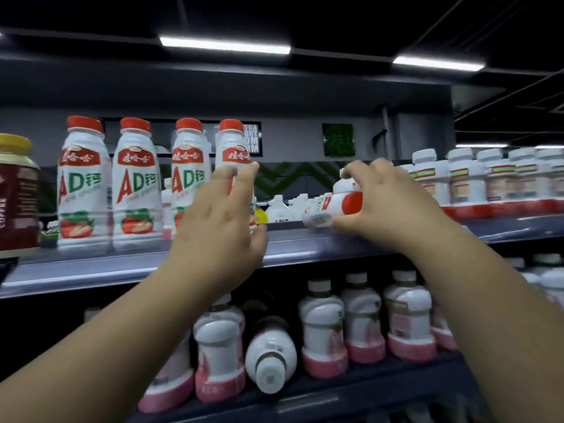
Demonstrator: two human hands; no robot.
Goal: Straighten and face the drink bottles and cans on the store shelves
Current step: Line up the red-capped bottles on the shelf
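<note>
Upper shelf (122, 267): a row of upright red-capped AD bottles (137, 184) with labels facing out. Left grip (219, 221) is open, its straight fingers laid against the rightmost upright bottle (233, 148). Right grip (387, 203) curls round a fallen bottle (332, 207) lying on its side on the same shelf, red cap toward the palm, thumb beneath. Further right stand white-capped bottles (464, 178). A coffee jar (15, 193) sits far left. On the lower shelf (335, 395), one tipped bottle (270, 355) lies cap-outward among pink-based bottles (323, 331).
</note>
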